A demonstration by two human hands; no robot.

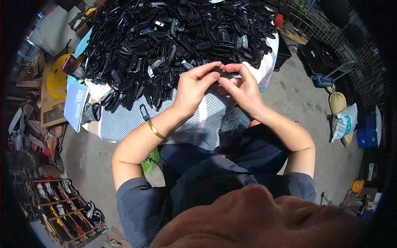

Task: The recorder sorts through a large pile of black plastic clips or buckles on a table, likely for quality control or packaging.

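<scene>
Both my hands meet over the near edge of a covered table, fingers pinched around a small black plastic piece [223, 74]. My left hand [191, 90], below a gold bracelet on the wrist, grips it from the left with thumb and fingers. From the other side my right hand [245, 91] holds the same piece; fingers hide most of it, so its exact kind is unclear. Just beyond lies a large heap of black plastic parts [178, 47], with a few grey ones among them. One loose black frame-shaped part [144, 112] rests on the patterned cloth [124, 123] near my left wrist.
At the table's left edge stands a blue booklet or panel [76, 105], with a yellow round object [57, 78] behind it. A shoe rack [62, 208] is on the lower left floor. Sacks [345, 122] and a black crate [319, 56] sit at right.
</scene>
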